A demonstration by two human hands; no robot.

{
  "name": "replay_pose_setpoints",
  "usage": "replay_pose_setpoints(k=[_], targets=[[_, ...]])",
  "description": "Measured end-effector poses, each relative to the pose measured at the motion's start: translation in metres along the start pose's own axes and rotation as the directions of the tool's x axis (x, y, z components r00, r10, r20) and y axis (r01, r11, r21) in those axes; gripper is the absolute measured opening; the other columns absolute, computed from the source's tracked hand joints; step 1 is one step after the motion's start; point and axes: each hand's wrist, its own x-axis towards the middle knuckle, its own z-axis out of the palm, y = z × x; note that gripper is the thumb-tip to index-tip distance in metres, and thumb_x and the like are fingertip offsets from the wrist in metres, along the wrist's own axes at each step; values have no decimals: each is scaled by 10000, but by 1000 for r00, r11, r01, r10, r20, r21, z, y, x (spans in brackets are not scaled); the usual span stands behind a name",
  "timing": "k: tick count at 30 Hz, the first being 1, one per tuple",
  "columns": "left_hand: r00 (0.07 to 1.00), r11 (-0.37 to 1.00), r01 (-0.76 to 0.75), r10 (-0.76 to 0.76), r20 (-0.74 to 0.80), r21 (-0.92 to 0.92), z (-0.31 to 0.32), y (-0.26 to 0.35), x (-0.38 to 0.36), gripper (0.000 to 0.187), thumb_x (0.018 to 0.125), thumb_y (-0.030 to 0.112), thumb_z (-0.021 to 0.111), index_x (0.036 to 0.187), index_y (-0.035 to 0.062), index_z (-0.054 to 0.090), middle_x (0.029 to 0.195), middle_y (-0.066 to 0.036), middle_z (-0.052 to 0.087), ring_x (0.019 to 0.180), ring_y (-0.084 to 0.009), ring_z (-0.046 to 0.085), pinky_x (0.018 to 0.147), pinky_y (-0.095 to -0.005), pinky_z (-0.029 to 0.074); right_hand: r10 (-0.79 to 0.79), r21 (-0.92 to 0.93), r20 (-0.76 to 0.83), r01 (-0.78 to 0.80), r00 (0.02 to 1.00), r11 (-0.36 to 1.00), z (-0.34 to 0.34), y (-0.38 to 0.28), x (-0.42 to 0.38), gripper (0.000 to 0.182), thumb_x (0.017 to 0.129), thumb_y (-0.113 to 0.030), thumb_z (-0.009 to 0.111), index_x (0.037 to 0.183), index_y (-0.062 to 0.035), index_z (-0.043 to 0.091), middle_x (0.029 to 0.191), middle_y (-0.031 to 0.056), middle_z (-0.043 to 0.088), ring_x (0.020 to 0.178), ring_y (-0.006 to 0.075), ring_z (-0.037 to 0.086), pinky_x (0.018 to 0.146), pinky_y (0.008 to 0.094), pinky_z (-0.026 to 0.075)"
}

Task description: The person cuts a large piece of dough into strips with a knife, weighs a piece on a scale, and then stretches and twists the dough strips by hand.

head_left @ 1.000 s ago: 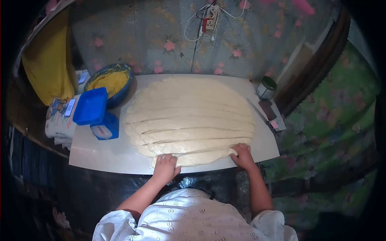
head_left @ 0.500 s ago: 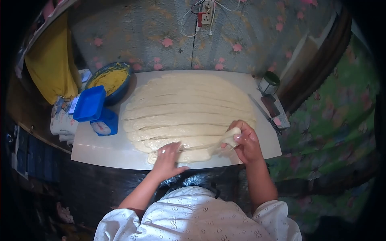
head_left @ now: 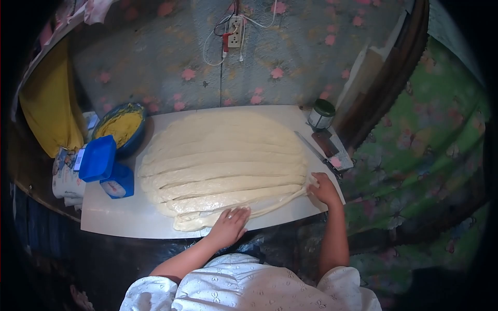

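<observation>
Floral-patterned wall covering (head_left: 290,57) backs the work area, with a wall socket (head_left: 235,25) and its white cables near the top edge. White board (head_left: 114,217) lies flat on a dark surface and carries a large flattened dough sheet (head_left: 223,150), cut lengthwise into long strips that lie side by side. Nearest strip (head_left: 249,210) runs along the front edge of the sheet, pulled slightly away from its neighbours, thin and stretched toward its right end. Left hand (head_left: 230,225): palm down, fingers spread and laid flat on the nearest strip at its left-middle part; ring visible on one finger. Right hand (head_left: 324,189): at the right end of the same strip, near the board's right front corner; fingers curled down onto the dough end, but whether they pinch it or merely press on it cannot be told. Both forearms bare, white patterned sleeves (head_left: 244,287) at bottom of frame. Left of the dough: blue bowl (head_left: 120,129) holding a yellow mixture, at the board's far left corner; blue kitchen scale (head_left: 106,168) with a blue tray on top, standing on the board just beside the dough. Printed bag (head_left: 65,176) left of the scale, off the board. Right of the dough: knife (head_left: 316,153) lying on the board's right edge, small tin with green lid (head_left: 321,114) just beyond it. Yellow cloth (head_left: 46,103) hangs at far left
</observation>
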Motion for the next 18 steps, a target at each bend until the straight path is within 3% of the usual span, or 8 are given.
replay_pose_setpoints(k=[1, 2, 5, 8, 11, 13, 16, 18], targets=[[999, 998, 14, -11, 43, -64, -6, -1, -2, 487, 843, 237, 574, 1264, 17, 465, 1335, -155, 451, 1272, -289, 393, 1048, -429, 293, 35, 386, -101, 7, 994, 923, 6, 9, 8, 474, 743, -218, 674, 1152, -7, 561, 1133, 194, 543, 1060, 333, 540, 928, 376, 421], [996, 986, 20, -6, 87, -166, -14, -4, -5, 490, 850, 247, 571, 1276, 29, 471, 1389, -174, 393, 1310, -313, 347, 1078, -434, 264, -15, 284, -139, 55, 990, 957, 11, 17, 16, 489, 754, -213, 678, 1178, -9, 546, 1146, 192, 537, 1063, 336, 542, 928, 376, 424], [997, 994, -2, 11, 79, -113, -36, -13, -15, 478, 848, 265, 579, 1273, 61, 496, 1394, -173, 386, 1306, -325, 348, 1073, -439, 268, -200, 328, -201, 258, 959, 909, 15, 11, 38, 487, 761, -179, 676, 1193, -9, 530, 1171, 187, 518, 1092, 342, 519, 944, 377, 411], [995, 987, 68, -57, 79, -143, -63, -26, -14, 460, 843, 295, 594, 1251, 93, 528, 1405, -179, 371, 1319, -342, 325, 1079, -452, 254, -270, 320, -283, 356, 920, 878, 10, -9, 60, 492, 762, -158, 677, 1205, -16, 516, 1187, 186, 501, 1128, 340, 488, 967, 372, 390], [986, 972, 166, -163, 34, -164, -73, -54, 3, 494, 832, 374, 600, 1244, 107, 548, 1427, -193, 334, 1339, -373, 278, 1087, -467, 234, -149, 338, -372, 283, 916, 898, -1, -10, 93, 516, 763, -139, 674, 1233, -28, 494, 1202, 183, 482, 1159, 339, 463, 986, 368, 372], [980, 969, 200, -195, 50, -145, -79, -65, 23, 494, 832, 369, 600, 1243, 100, 549, 1439, -191, 313, 1348, -370, 260, 1089, -465, 232, -171, 285, -434, 315, 884, 905, -17, 3, 130, 525, 767, -126, 666, 1250, -37, 481, 1198, 182, 479, 1154, 335, 469, 991, 366, 368], [982, 967, 187, -182, 41, -175, -76, -70, 47, 490, 817, 321, 623, 1244, 91, 548, 1449, -187, 297, 1350, -376, 253, 1086, -466, 237, -13, 330, -473, 191, 881, 924, -49, 16, 186, 538, 765, -125, 662, 1261, -41, 470, 1211, 184, 473, 1155, 337, 471, 971, 369, 390], [983, 956, 183, -176, 53, -229, -75, -69, 64, 479, 806, 277, 643, 1237, 89, 554, 1450, -186, 294, 1346, -384, 261, 1079, -474, 247, -54, 208, -653, 248, 756, 946, -67, 26, 226, 499, 749, -143, 675, 1210, -29, 523, 1152, 190, 515, 1102, 346, 515, 929, 376, 427]])
